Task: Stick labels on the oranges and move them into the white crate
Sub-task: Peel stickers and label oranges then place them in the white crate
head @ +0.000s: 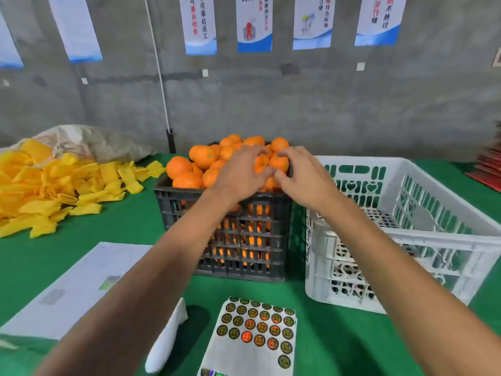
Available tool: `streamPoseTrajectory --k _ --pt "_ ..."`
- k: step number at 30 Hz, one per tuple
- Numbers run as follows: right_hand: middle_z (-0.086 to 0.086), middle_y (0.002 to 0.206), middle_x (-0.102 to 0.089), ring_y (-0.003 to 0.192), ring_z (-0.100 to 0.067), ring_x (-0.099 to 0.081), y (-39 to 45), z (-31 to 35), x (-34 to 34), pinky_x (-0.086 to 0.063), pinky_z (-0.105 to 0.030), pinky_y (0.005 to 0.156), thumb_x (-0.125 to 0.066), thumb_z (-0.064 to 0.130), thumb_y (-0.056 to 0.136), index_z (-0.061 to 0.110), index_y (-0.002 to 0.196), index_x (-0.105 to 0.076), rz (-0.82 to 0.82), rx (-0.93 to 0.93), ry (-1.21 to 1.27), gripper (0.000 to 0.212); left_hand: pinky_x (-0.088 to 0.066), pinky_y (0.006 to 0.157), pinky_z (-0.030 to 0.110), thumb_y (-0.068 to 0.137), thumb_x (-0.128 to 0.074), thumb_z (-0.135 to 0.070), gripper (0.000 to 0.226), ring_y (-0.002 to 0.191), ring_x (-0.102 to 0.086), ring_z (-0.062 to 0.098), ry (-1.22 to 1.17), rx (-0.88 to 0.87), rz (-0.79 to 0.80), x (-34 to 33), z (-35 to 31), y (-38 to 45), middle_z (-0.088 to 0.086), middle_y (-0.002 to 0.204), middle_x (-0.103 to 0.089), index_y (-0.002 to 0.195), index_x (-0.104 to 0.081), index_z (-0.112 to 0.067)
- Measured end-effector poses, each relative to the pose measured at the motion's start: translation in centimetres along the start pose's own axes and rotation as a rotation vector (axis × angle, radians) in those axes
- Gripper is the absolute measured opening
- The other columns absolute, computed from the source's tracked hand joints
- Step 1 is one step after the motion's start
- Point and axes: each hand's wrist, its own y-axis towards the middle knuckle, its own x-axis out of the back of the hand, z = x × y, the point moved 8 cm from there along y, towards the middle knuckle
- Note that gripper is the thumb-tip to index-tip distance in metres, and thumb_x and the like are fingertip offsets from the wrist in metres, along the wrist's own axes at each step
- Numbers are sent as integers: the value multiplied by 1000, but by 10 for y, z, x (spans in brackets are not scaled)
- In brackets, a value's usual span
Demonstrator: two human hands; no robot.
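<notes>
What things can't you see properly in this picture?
All in the head view:
- Whether the left hand or right hand holds one of the oranges: the fingertips are hidden among the fruit.
- The white crate: its right end is cut off by the picture's edge.
- The label sheet: the bottom edge cuts it off, and the print on the labels is too small.
- The posters: the top edge cuts them off.

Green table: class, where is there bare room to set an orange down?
Bare green table lies between yellow sleeves, paper sheet and black crate; also right of the label sheet, before the white crate. Crowded: far left.
</notes>
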Motion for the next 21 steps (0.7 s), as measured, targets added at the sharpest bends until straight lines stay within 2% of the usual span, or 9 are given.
streamPoseTrajectory --k 3,6,10,12,14,16,21 --pt "-15 130 -58 119 -38 -57 19 -12 -22 -51 -44 92 -56 17 92 15 130 -60 174 -107 -45 38 -49 96 40 93 -60 -16 45 118 -60 30 -50 107 231 -41 3 13 11 130 -64 137 -57 -12" --pt "-18 121 -63 110 -40 -60 18 -19 -44 -53 -47 90 -51 13 90 11 125 -59 302 -176 -30 35 -50 91 37 94 -57 -19 47 112 -61 27 -36 165 383 -67 12 14 9 130 -64 141 -54 -19" --pt "-18 129 -61 114 -41 -58 21 -30 -55 -51 -51 95 -47 14 95 11 135 -53 259 -199 -22 41 -44 63 25 91 -59 -17 48 87 -61 19 -57 193 378 -71 22 25 6 109 -67 138 -56 -28" --pt "-19 131 -60 114 -41 -58 21 -34 -58 -51 -50 95 -46 13 96 10 138 -53 229 -208 14 43 -40 57 21 90 -60 -14 49 80 -58 15 -72 193 363 -73 25 26 4 105 -66 137 -58 -27" --pt "-19 131 -60 114 -40 -58 20 -37 -59 -52 -48 93 -45 12 98 10 140 -53 201 -206 54 43 -44 57 23 88 -60 -11 49 80 -60 15 -90 193 343 -72 25 26 5 108 -66 135 -60 -27" --pt "-18 132 -61 115 -38 -59 20 -39 -61 -52 -46 93 -45 12 99 12 142 -53 175 -204 105 43 -53 66 32 87 -59 -6 51 89 -65 22 -119 198 329 -72 28 27 8 110 -68 133 -62 -26" --pt "-15 135 -61 119 -34 -58 18 -42 -60 -51 -47 99 -46 11 100 17 144 -53 134 -208 195 45 -50 72 30 86 -60 -5 51 100 -62 23 -142 183 292 -71 28 27 8 118 -67 135 -61 -22"
